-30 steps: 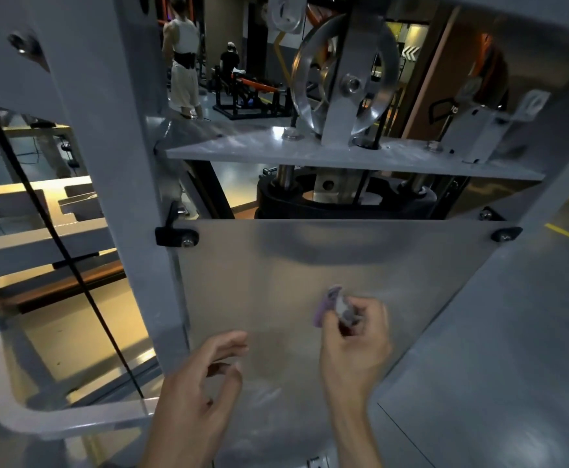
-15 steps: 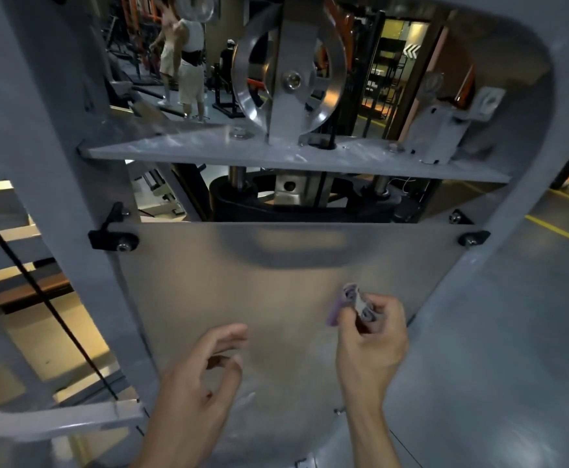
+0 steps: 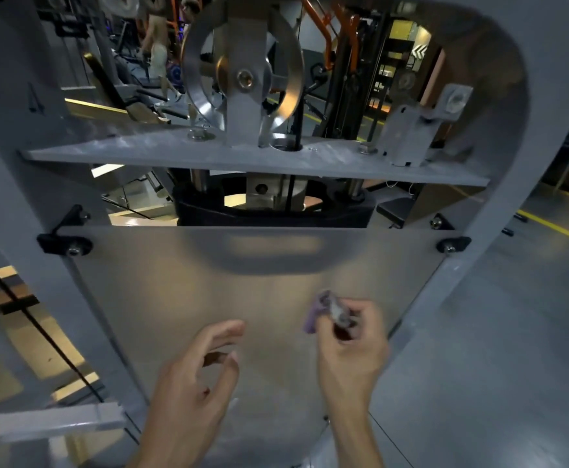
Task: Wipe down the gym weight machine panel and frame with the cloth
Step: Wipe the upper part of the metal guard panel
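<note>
Fingers of the right hand (image 3: 350, 346) curl round a small bunched cloth (image 3: 323, 310), purple with a grey fold, pinching it at the fingertips so that its upper end stands above the knuckles; the fingers of the left hand (image 3: 192, 386) are loosely bent and apart from the thumb, holding nothing. Largest in view, the grey frame (image 3: 529, 136) of the weight machine arches over the top and runs down both sides, with a flat grey crossplate (image 3: 141, 153) spanning it. Below the crossplate hangs the frosted translucent panel (image 3: 182, 298), fixed at its upper corners by a black bracket on the left (image 3: 63, 243) and a second black bracket on the right (image 3: 452, 244). The cloth lies in front of the right half of the panel, near its right edge; whether it touches the surface cannot be told. The left hand hovers before the lower middle of the panel, well apart from the cloth. Above the crossplate stands a large metal pulley wheel (image 3: 290, 76) in a grey upright mount. A black cable (image 3: 40, 329) runs diagonally down the left side, outside the frame. A person (image 3: 158, 49) stands among other machines in the far background.
</note>
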